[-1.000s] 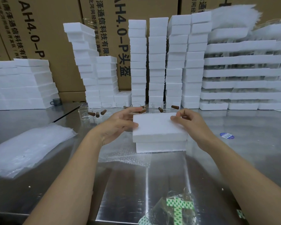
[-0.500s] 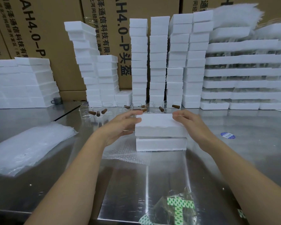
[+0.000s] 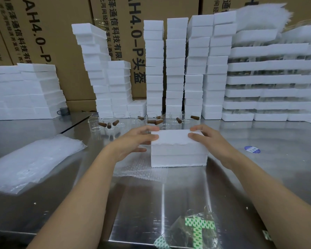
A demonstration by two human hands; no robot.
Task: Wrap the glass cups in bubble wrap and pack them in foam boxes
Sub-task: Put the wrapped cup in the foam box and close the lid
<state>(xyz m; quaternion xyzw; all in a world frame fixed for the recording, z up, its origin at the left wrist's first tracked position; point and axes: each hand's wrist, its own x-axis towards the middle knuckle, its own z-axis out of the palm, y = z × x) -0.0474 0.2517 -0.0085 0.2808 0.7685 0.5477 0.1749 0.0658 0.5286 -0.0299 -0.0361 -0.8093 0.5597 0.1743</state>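
A white foam box [image 3: 179, 159] stands on the steel table, its lid [image 3: 172, 138] resting flush on the bottom half. My left hand [image 3: 133, 141] grips the lid's left edge and my right hand [image 3: 206, 139] grips its right edge. A sheet of bubble wrap [image 3: 140, 169] lies flat just left of the box, partly under it. Behind the box, several clear glass cups [image 3: 106, 123] stand in a row with brown corks [image 3: 115, 122] among them. Whatever is inside the box is hidden.
Tall stacks of foam boxes [image 3: 153, 69] line the back against cardboard cartons [image 3: 43, 33]. Foam trays [image 3: 269, 79] stack at the right, more foam [image 3: 22, 90] at the left. A bubble-wrap pile [image 3: 31, 162] lies left; a plastic bag [image 3: 196, 230] near the front edge.
The lid has been tilted level and lowered onto the bottom half, closing the gap. Both hands stayed on its edges and moved slightly away from me.
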